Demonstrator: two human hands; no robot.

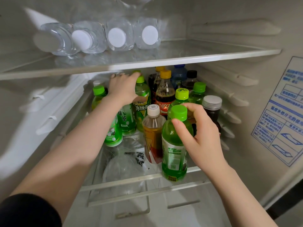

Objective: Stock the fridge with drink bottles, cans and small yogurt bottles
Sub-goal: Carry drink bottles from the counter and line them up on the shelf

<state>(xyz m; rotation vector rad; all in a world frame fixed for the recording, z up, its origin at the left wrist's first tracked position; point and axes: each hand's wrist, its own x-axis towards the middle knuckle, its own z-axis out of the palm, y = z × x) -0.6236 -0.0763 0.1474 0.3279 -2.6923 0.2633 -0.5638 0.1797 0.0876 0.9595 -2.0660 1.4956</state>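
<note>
The green bottle [173, 145] stands at the front edge of the lower shelf [131, 179], toward its right corner. The right hand [201, 136] has thumb and fingers curled round its shoulder, just under the cap. Its base seems to sit on the rim, so letting go now could tip it out forward. Pushing it in could knock the amber bottle [152, 133] touching its left side.

The left hand [123, 89] reaches toward the back edge, fingers wrapped round a green tea bottle [142, 92]; the forearm could topple the bottles under it.

That bottle reads "冰绿茶", its neighbour "绿茶". The cola bottle [164, 95] shows "可口" on red. The wall sticker [282, 112] carries blue Chinese text, mostly too small to read.
</note>
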